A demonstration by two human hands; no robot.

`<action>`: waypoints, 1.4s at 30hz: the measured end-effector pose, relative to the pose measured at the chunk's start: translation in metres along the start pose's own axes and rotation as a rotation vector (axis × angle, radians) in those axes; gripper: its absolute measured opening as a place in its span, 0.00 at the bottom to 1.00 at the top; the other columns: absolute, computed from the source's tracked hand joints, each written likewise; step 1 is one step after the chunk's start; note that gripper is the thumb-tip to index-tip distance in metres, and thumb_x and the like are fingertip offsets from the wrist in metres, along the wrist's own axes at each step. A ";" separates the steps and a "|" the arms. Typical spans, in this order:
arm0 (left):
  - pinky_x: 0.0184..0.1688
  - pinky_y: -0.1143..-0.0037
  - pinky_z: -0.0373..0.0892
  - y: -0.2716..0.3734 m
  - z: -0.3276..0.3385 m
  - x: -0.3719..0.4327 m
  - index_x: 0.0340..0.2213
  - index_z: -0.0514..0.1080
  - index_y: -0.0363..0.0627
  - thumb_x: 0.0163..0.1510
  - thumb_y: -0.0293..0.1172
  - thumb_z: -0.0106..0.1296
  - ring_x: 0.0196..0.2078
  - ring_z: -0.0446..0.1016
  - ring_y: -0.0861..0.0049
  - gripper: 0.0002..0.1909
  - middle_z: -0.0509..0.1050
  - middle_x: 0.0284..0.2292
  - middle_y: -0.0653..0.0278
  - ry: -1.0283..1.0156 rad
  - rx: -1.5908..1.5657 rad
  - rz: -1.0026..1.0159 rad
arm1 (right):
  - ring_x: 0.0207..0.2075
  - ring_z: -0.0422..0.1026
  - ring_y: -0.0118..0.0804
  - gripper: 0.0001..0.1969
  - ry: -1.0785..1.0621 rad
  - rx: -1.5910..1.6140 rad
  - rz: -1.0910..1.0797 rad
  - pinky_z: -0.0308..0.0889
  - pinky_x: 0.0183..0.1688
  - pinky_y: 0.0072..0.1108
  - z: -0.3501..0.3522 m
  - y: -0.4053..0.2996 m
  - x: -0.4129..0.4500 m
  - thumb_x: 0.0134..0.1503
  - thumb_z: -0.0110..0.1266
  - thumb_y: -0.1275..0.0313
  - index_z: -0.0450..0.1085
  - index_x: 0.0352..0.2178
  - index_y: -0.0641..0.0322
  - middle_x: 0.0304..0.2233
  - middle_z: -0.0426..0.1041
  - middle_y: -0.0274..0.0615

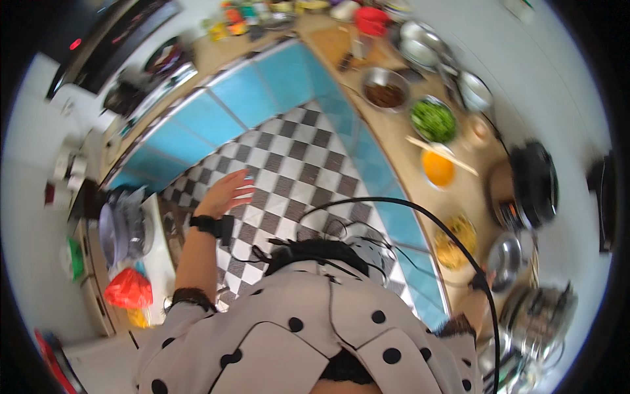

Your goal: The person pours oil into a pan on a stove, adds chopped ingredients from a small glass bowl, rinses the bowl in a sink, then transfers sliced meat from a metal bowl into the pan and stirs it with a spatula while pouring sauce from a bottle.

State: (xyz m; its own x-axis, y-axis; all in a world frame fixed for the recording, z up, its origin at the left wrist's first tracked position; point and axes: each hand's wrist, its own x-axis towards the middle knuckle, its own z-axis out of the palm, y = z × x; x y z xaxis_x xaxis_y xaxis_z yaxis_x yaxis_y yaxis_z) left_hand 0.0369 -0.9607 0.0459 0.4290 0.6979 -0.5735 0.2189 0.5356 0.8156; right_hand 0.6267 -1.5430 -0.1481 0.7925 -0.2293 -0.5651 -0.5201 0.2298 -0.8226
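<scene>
My left hand is held out over the checkered floor with its fingers apart and nothing in it. A black strap with a small device circles that wrist. On the right, my right hand reaches over the counter to the near rim of a steel bowl. The hand is small, blurred and partly behind a black cable, so its grip is unclear. Just beyond it on the counter sits a dish of yellow food. Farther along, chopsticks lie across a bowl of orange liquid.
A bowl of chopped greens and a steel bowl of brown food stand farther along the counter. A dark rice cooker is near the wall. Blue cabinets edge the floor. A red plastic bag lies at left.
</scene>
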 end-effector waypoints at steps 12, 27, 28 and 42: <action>0.45 0.72 0.67 0.076 -0.176 0.093 0.53 0.55 0.39 0.51 0.41 0.50 0.45 0.67 0.70 0.32 0.63 0.46 0.57 0.193 -0.066 0.051 | 0.16 0.59 0.19 0.14 -0.816 -0.703 -0.707 0.57 0.18 0.12 0.368 0.085 -0.340 0.58 0.41 0.71 0.62 0.46 0.60 0.22 0.64 0.33; 0.39 0.76 0.69 0.204 -0.436 0.155 0.53 0.56 0.42 0.51 0.37 0.49 0.41 0.69 0.73 0.29 0.66 0.45 0.59 0.744 -0.245 0.064 | 0.39 0.67 0.49 0.15 -1.908 -0.462 -1.584 0.62 0.41 0.30 0.983 0.223 -0.778 0.49 0.52 0.72 0.67 0.40 0.62 0.37 0.69 0.48; 0.39 0.78 0.68 0.200 -0.462 0.158 0.51 0.58 0.42 0.51 0.37 0.49 0.39 0.69 0.75 0.27 0.68 0.42 0.61 0.813 -0.254 0.069 | 0.39 0.67 0.49 0.15 -1.928 -0.390 -1.634 0.62 0.41 0.31 1.010 0.247 -0.820 0.49 0.52 0.72 0.67 0.40 0.62 0.37 0.69 0.49; 0.43 0.71 0.66 0.398 -0.774 0.396 0.52 0.54 0.33 0.47 0.48 0.53 0.43 0.69 0.61 0.39 0.67 0.43 0.43 0.778 0.228 0.368 | 0.28 0.71 0.45 0.11 -1.682 -0.974 -2.393 0.67 0.25 0.30 1.291 0.550 -1.153 0.51 0.44 0.71 0.66 0.36 0.65 0.30 0.69 0.48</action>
State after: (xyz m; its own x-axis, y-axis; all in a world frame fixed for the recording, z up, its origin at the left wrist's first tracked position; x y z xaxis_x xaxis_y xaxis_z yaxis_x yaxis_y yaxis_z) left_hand -0.3846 -0.1037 0.0839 -0.1920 0.9768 -0.0946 0.3891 0.1643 0.9064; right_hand -0.1619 0.0686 0.1320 -0.6223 0.7456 0.2384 0.7825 0.6007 0.1637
